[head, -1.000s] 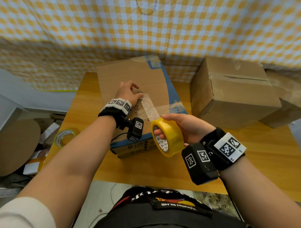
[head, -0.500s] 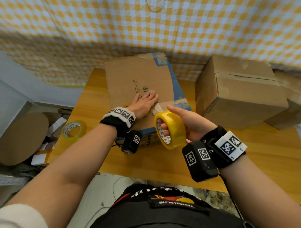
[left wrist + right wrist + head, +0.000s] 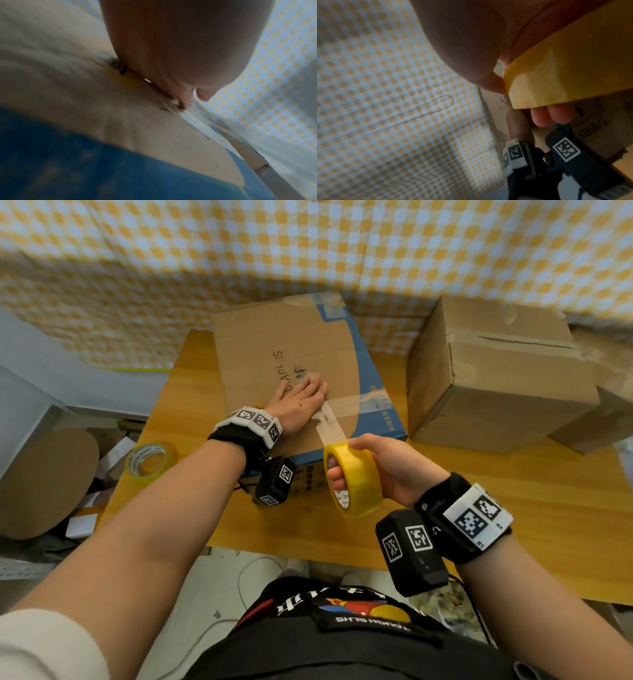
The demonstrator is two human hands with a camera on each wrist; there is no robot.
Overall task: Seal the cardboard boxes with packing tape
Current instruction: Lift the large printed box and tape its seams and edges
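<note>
The left hand (image 3: 301, 402) lay flat, fingers straight, pressing a clear tape strip (image 3: 330, 422) onto the top of the flat cardboard box (image 3: 284, 361) at the middle of the wooden bench (image 3: 513, 508). The right hand (image 3: 394, 470) gripped the yellow tape roll (image 3: 356, 477) at the box's 5 o'clock corner, fingers through its core, the strip running back up to the left hand. A second box (image 3: 496, 392) stood at 3 o'clock; a spare tape roll (image 3: 149, 458) lay at 8 o'clock.
</note>
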